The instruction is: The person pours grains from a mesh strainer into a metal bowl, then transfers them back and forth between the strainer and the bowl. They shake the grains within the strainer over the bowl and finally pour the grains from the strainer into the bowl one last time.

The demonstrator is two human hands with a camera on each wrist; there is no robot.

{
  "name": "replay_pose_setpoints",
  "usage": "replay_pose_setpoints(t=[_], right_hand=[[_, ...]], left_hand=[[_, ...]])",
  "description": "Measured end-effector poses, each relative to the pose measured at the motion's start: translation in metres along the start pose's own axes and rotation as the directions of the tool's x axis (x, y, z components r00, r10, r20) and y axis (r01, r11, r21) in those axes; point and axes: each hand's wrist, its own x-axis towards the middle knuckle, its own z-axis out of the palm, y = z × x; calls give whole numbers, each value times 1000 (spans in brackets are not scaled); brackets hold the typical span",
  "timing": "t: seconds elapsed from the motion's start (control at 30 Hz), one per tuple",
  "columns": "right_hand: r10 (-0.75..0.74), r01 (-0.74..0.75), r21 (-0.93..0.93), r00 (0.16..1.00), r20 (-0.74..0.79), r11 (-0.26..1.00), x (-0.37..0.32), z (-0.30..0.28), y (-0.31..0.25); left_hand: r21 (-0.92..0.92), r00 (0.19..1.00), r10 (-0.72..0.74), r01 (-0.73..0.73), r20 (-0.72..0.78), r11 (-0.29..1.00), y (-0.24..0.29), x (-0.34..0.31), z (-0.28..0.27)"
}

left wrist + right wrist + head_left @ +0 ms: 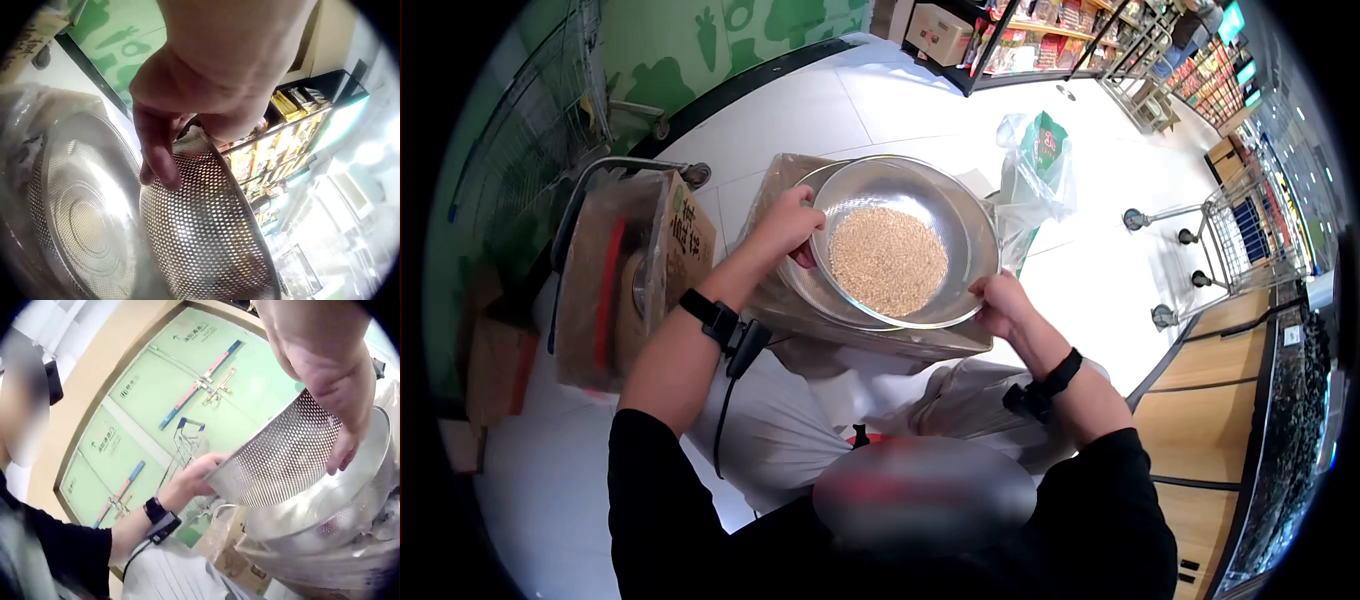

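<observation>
We see bare hands, the left hand point(788, 222) and the right hand point(1003, 302). Just behind the left, a black wristband point(693, 304) carries a boxy black unit point(747, 347), and from it a thin black cable point(720, 425) runs down. Just behind the right, we find a matching black strap point(1062, 372) with its own dark unit point(1025, 402). Further back from each hand, past a bare forearm, comes a plain black short sleeve point(655, 465). Between and behind the hands we notice pale grey, creased trousers point(775, 415).
</observation>
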Motion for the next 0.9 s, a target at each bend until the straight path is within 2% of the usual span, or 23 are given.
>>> replay_pose_setpoints(t=[0.03, 0.1, 0.17, 0.23, 0.37, 0.43, 0.5, 0.57, 0.6, 0.67, 0.73, 0.77, 0.83, 0.87, 0.9], right_hand=[[-30, 30, 3, 999, -28, 1000, -11, 8, 1], [-92, 92, -10, 995, -35, 996, 12, -5, 9], [-202, 195, -162, 979, -25, 967, 17, -9, 2], [-199, 196, -159, 980, -4, 968, 18, -7, -2], [-204, 208, -135, 978, 42, 969, 27, -13, -12], [-119, 146, -351, 988, 96, 925, 34, -16, -24], [-112, 155, -348, 984, 140, 925, 43, -22, -31], [-249, 263, -396, 964, 89, 880, 38, -20, -44], [-248, 261, -391, 965, 84, 883, 40, -20, -51], [-281, 285, -574, 955, 98, 768, 43, -20, -65], [-344, 307, -720, 934, 102, 622, 40, -16, -78], [-342, 308, -720, 934, 104, 622, 46, -18, -75], [-431, 370, -751, 894, 128, 546, 57, -19, -71], [-428, 374, -748, 894, 133, 548, 61, -21, -69], [-364, 337, -671, 925, 107, 660, 54, -19, -70]], left_hand=[[22, 999, 2, -4, 54, 1000, -7, 3, -1], [58, 999, 19, -21, 29, 998, -17, 6, 6], [106, 999, 31, -32, 9, 994, -22, 9, 12], [87, 999, 4, -1, -38, 996, -25, 10, 18], [56, 996, -90, 88, 30, 995, -19, 12, 15], [73, 995, -100, 101, -11, 992, -21, 12, 15], [104, 997, -69, 71, -23, 992, -28, 16, 12], [136, 999, -37, 41, -30, 990, -27, 15, 13], [123, 998, -46, 49, -33, 991, -20, 11, 15], [110, 998, -54, 57, -32, 992, -17, 12, 18], [122, 1000, 13, -16, 20, 992, -20, 18, 17], [123, 1000, 11, -13, 18, 992, -21, 21, 16], [141, 998, -49, 44, 33, 989, -17, 24, 18], [143, 998, -52, 48, 27, 989, -15, 24, 19], [125, 998, -63, 63, -2, 990, -14, 24, 21]])
